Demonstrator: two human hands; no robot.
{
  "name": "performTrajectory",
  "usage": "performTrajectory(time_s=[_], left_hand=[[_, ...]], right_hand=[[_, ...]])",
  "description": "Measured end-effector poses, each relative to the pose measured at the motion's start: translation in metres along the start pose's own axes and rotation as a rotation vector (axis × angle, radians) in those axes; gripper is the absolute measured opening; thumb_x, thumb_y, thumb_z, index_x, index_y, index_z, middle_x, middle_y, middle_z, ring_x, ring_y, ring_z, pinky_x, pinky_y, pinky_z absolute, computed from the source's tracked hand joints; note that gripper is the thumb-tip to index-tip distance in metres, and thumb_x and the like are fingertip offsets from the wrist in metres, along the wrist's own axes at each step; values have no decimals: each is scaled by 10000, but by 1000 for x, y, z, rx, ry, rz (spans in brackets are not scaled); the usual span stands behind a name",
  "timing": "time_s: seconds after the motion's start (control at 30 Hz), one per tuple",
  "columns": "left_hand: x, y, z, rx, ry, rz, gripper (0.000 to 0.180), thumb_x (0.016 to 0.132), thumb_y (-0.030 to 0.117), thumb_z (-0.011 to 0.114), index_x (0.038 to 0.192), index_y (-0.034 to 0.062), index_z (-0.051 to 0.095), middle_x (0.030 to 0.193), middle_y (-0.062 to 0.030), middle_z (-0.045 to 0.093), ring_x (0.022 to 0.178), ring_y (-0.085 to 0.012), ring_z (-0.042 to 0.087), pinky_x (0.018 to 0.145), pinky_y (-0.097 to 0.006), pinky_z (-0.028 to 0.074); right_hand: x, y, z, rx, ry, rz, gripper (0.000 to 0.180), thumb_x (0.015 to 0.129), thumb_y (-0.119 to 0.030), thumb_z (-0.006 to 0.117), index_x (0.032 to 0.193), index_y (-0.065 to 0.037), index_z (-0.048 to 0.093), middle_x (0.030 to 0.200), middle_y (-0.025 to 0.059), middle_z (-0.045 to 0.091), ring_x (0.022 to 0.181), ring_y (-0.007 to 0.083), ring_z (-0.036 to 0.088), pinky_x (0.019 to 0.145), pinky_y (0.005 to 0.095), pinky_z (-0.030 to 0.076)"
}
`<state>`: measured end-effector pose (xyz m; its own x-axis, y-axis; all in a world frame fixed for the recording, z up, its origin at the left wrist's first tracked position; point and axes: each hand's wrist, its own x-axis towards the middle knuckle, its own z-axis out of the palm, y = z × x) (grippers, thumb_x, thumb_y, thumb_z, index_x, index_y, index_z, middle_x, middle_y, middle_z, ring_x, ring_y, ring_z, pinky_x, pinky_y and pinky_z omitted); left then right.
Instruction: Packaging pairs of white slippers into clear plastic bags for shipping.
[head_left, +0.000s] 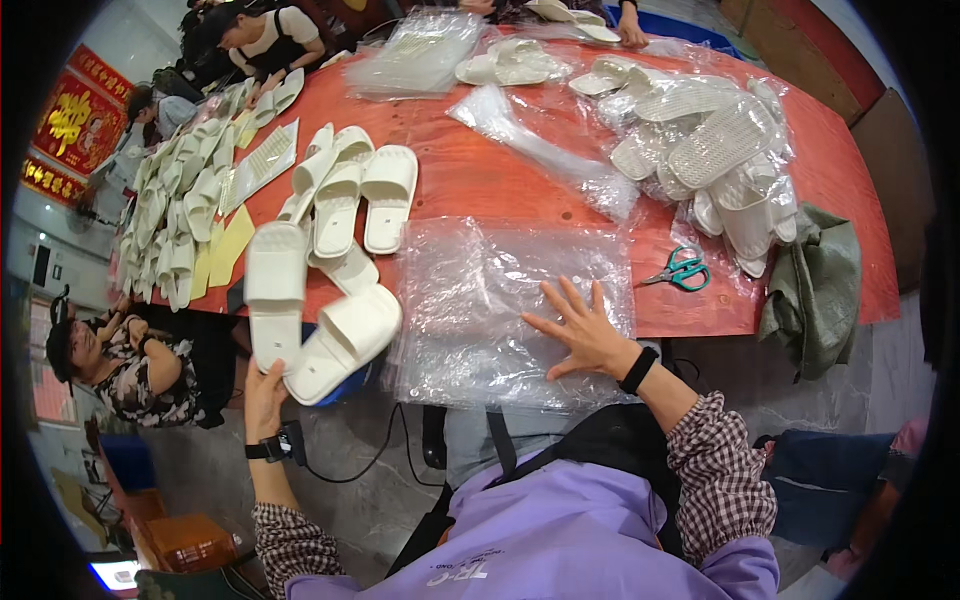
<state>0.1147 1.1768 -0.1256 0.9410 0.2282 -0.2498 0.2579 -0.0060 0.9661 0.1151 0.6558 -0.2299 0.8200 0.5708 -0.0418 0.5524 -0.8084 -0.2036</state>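
Observation:
My left hand grips a pair of cream slippers by their heel ends, off the table's near left edge. One slipper points away from me; the other slipper slants to the right, overlapping it at the heel. My right hand lies with fingers spread on a stack of transparent plastic bags at the table's near edge. It grasps nothing. Beyond my left hand, several more cream slippers lie on the red table, one partly hidden under the held pair.
Green-handled scissors lie right of the bags, near a dark green cloth over the edge. Bagged slippers pile up at the right. Loose slippers crowd the left. A co-worker is at left, another person at the far side.

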Motion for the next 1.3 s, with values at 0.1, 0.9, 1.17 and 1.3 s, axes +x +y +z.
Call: performTrajectory(time_s=[0.1, 0.9, 1.17, 1.3], left_hand=[[-18, 38, -7, -65, 74, 74, 385, 946, 90, 562, 1299, 35, 416, 1184, -108, 587, 1020, -196, 630, 831, -329, 556], [-77, -91, 254, -498, -305, -505, 379, 949, 109, 562, 1296, 60, 420, 1225, -106, 557, 1123, -217, 579, 950, -388, 495], [-72, -95, 246, -389, -356, -501, 326, 983, 149, 498, 1282, 41, 425, 1235, -115, 562, 1107, -223, 589, 932, -358, 489], [-72, -95, 225, -327, -396, -494, 332, 981, 158, 494, 1274, 13, 432, 1230, -131, 559, 1107, -220, 590, 921, -352, 499]], right_hand=[[4, 0, 0, -12, 19, -2, 1112, 545, -752, 678, 1487, -327, 268, 1551, 199, 145, 1415, 439, 133, 991, 753, 148], [7, 2, 22, 1, 27, 14, 1072, 550, -703, 706, 1417, -137, 427, 1486, 160, 310, 1380, 406, 213, 998, 778, 76], [-3, 29, -10, 287, -47, 11, 713, 733, -364, 741, 1325, -55, 492, 1460, 197, 329, 1364, 388, 278, 1074, 587, 241], [-29, 41, -49, 554, 197, 190, 356, 796, -125, 647, 1124, 6, 600, 1098, 194, 625, 1059, 358, 577, 906, 392, 466]])
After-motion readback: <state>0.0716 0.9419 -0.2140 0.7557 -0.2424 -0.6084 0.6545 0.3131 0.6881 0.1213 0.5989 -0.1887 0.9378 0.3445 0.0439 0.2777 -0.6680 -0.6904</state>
